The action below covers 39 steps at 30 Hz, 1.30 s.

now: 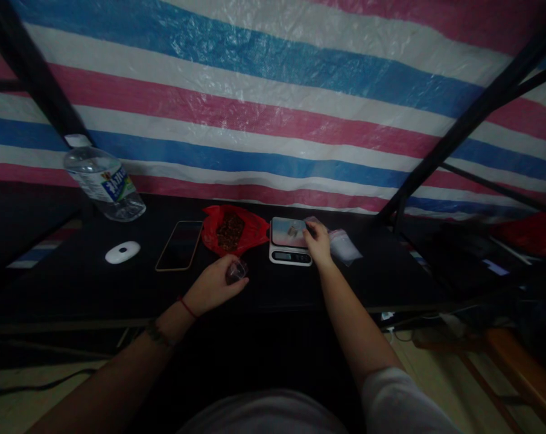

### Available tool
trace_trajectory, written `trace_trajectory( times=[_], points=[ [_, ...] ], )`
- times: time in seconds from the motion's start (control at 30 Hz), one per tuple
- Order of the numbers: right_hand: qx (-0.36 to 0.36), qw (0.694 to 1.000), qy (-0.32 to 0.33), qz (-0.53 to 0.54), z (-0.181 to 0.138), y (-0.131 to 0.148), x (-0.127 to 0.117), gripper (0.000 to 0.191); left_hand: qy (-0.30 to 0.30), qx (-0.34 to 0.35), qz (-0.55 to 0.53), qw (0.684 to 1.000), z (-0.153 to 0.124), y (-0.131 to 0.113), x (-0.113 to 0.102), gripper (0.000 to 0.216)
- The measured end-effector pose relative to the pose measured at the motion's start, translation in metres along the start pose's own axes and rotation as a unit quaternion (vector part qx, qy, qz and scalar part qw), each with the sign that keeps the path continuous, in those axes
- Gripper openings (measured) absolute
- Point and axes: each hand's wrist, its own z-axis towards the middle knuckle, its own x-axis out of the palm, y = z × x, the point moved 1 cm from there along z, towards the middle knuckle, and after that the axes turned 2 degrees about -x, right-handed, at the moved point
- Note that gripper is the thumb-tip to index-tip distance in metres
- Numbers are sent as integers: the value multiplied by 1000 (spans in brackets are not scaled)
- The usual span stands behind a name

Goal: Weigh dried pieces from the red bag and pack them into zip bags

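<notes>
A small white digital scale [289,255] sits on the dark table [96,283] with a little pile of brown bits on its platform. My right hand [318,243] rests at the scale's right edge, fingers curled and pinched near the pile. My left hand [215,287] is closed round a small clear cup [236,271] just in front of a red plastic bag [250,226] that lies open with brown pieces [230,230] inside.
A phone [179,245] lies face up left of the red bag, with a white mouse [122,252] further left and a large water bottle [103,184] behind. Small clear zip bags [345,246] lie right of the scale. A striped tarp [273,108] hangs behind; black frame bars [463,120] slant right.
</notes>
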Motion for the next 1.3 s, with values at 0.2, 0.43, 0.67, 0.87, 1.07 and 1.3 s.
trace_trajectory(
  times=[0.2,0.43,0.67,0.87,1.07,1.3],
  points=[
    [-13,998,52,-34,2,10,11,48,12,1,0,1000,-3,-2,2,32],
    [-11,997,66,-46,4,9,17,46,43,11,14,999,-5,-7,1,29],
    [0,998,52,-30,7,22,8,33,30,-12,24,999,-5,-8,1,39],
    [7,985,99,138,-15,82,-5,37,13,-22,-12,1000,-4,-8,0,37],
    [-12,945,230,232,-54,147,1,34,7,-16,-79,997,-4,-5,3,37],
    [4,927,275,253,-69,163,5,38,-21,20,-177,984,-6,-11,6,43]
  ],
)
